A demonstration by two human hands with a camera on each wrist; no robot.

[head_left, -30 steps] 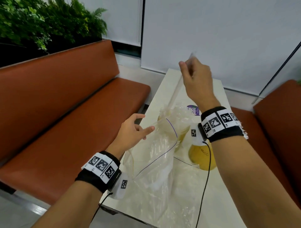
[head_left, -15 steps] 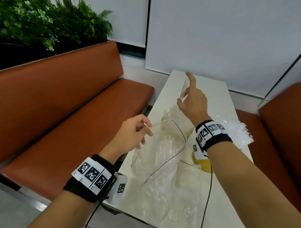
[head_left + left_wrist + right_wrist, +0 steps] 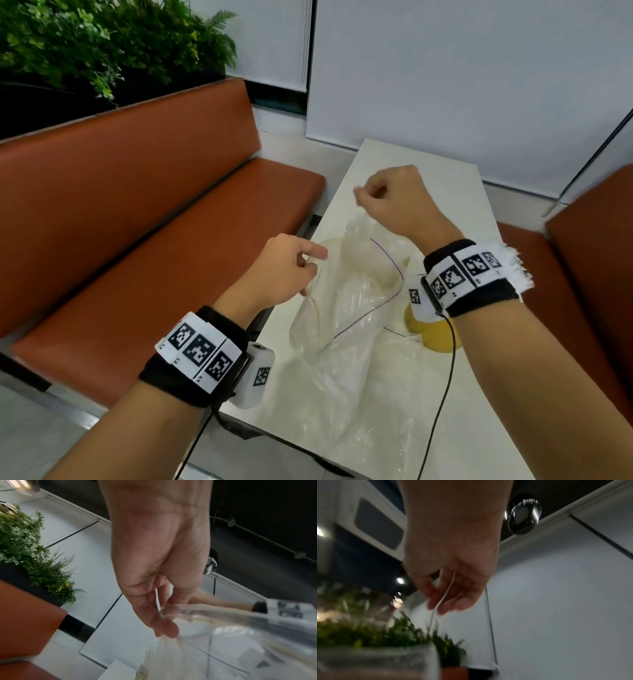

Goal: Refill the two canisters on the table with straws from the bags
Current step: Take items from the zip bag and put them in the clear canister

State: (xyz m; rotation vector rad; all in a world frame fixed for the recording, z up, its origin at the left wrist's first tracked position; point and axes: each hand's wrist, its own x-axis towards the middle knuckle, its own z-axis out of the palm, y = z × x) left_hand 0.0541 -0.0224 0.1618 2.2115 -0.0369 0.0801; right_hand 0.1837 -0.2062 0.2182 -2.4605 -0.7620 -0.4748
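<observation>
A clear zip bag point(image 3: 342, 325) with several straws inside lies open on the white table point(image 3: 452, 192). My left hand point(image 3: 313, 258) pinches the bag's near rim and holds it up; the left wrist view shows the fingers point(image 3: 164, 623) on the plastic point(image 3: 223, 635). My right hand point(image 3: 363, 197) hovers over the bag's far side, curled, pinching a thin pale straw point(image 3: 443, 597) that runs down toward the bag. A yellow canister point(image 3: 428, 334) stands behind my right wrist, mostly hidden. I see no second canister.
An orange bench point(image 3: 137, 240) runs along the table's left side, with green plants point(image 3: 85, 44) behind it. Another orange seat point(image 3: 589, 257) stands on the right. A white blind point(image 3: 445, 68) closes off the far end. Black wrist cables hang over the table.
My right hand came down from high above the table with the straw to just over the bag, its fingers curling in. The left hand closed its fingers on the bag's rim.
</observation>
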